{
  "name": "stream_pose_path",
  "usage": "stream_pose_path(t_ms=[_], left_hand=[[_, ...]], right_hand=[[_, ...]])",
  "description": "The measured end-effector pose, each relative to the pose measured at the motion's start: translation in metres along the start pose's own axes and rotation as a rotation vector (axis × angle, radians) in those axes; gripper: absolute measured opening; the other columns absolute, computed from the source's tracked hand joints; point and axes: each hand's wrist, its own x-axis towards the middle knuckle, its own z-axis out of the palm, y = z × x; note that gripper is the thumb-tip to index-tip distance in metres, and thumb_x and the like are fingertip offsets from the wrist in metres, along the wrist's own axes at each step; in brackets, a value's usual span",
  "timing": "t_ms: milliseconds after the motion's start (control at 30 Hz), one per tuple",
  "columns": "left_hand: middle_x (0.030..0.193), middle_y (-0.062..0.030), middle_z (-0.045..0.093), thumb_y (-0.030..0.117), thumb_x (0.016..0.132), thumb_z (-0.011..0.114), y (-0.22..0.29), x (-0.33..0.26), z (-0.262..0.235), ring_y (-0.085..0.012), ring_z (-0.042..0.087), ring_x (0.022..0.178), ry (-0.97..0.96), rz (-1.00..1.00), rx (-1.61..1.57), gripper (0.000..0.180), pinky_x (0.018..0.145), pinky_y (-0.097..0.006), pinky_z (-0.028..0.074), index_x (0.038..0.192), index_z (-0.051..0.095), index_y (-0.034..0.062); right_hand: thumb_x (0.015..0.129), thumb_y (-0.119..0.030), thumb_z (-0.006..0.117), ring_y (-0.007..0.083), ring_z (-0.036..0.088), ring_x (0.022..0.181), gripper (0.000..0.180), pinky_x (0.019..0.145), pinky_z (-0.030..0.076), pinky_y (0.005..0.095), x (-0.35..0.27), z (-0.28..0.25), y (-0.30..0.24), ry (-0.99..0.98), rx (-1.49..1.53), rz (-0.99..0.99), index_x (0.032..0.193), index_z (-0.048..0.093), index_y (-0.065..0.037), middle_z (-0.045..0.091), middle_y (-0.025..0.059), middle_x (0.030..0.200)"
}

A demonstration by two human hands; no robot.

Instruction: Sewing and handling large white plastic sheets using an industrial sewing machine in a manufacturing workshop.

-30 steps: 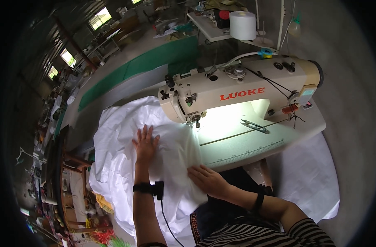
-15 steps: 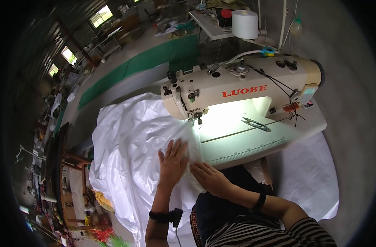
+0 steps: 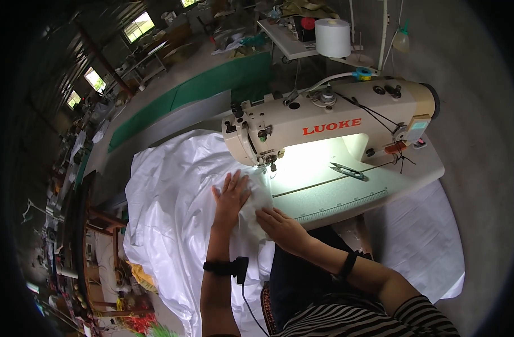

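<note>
A large, shiny white sheet of fabric (image 3: 172,185) lies in folds left of the sewing machine (image 3: 324,118) and hangs toward my lap. Its upper right part runs under the needle and presser foot (image 3: 266,165). My left hand (image 3: 231,196) rests flat on the fabric just in front of the needle, fingers slightly spread. At the fabric's right edge, beside the front of the machine bed, my right hand (image 3: 282,229) has its fingers together on the cloth. Its thumb is hidden beneath, and the hand seems to grip that edge.
Thread snips (image 3: 349,171) lie on the lit machine bed (image 3: 324,196). A white thread cone (image 3: 333,38) stands behind the machine. More white sheeting (image 3: 417,241) hangs at the right. A wooden frame (image 3: 102,224) stands at the left, and a green panel (image 3: 195,92) lies beyond.
Both hands have slid forward with the fabric toward the needle, my left hand ending closer to the presser foot. The view has shifted slightly.
</note>
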Motion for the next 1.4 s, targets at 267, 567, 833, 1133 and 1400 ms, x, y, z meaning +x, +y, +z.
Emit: stream_pose_path(t_ms=[267,567,833,1133,1400], left_hand=[[0.134,-0.0100,0.061,0.020,0.094,0.058,0.038,-0.003,-0.048,-0.0291,0.053,0.128,0.091,0.101,-0.281,0.033,0.107,-0.049,0.039,0.124,0.065,0.0091],[0.142,-0.0103,0.054,0.007,0.096,0.049,0.056,-0.051,-0.014,-0.0313,0.044,0.137,0.190,0.119,-0.238,0.034,0.113,-0.047,0.033,0.128,0.060,0.0049],[0.144,-0.0097,0.053,0.008,0.096,0.048,0.031,-0.020,-0.006,-0.0304,0.045,0.137,0.181,0.153,-0.207,0.037,0.112,-0.046,0.035,0.131,0.059,0.0073],[0.150,-0.0081,0.046,0.011,0.096,0.047,0.007,0.000,0.003,-0.0281,0.039,0.141,0.168,0.080,-0.173,0.042,0.115,-0.048,0.030,0.138,0.054,0.0125],[0.148,-0.0092,0.048,0.012,0.098,0.047,-0.024,-0.054,-0.016,-0.0272,0.040,0.141,0.208,-0.024,-0.231,0.042,0.117,-0.046,0.028,0.140,0.051,0.0127]], right_hand=[[0.087,-0.030,0.062,0.0330,0.038,0.140,0.061,0.115,0.033,0.0441,-0.005,-0.011,-0.009,-0.085,-0.054,0.109,0.135,0.049,0.005,0.045,0.0199,0.144],[0.089,-0.027,0.056,0.0367,0.044,0.134,0.054,0.113,0.036,0.0457,0.007,0.000,-0.013,-0.030,-0.104,0.084,0.129,0.053,0.010,0.048,0.0255,0.140],[0.087,-0.026,0.057,0.0374,0.049,0.130,0.054,0.111,0.038,0.0449,0.038,0.015,-0.002,0.098,-0.059,0.119,0.125,0.054,0.013,0.053,0.0257,0.134],[0.089,-0.016,0.061,0.0321,0.055,0.122,0.035,0.109,0.040,0.0460,0.019,-0.027,0.052,0.183,0.077,0.244,0.121,0.062,0.000,0.058,0.0160,0.129],[0.087,-0.002,0.062,0.0251,0.060,0.106,0.020,0.093,0.050,0.0384,-0.081,-0.088,0.147,0.172,-0.381,0.625,0.106,0.062,-0.004,0.061,0.0082,0.109]])
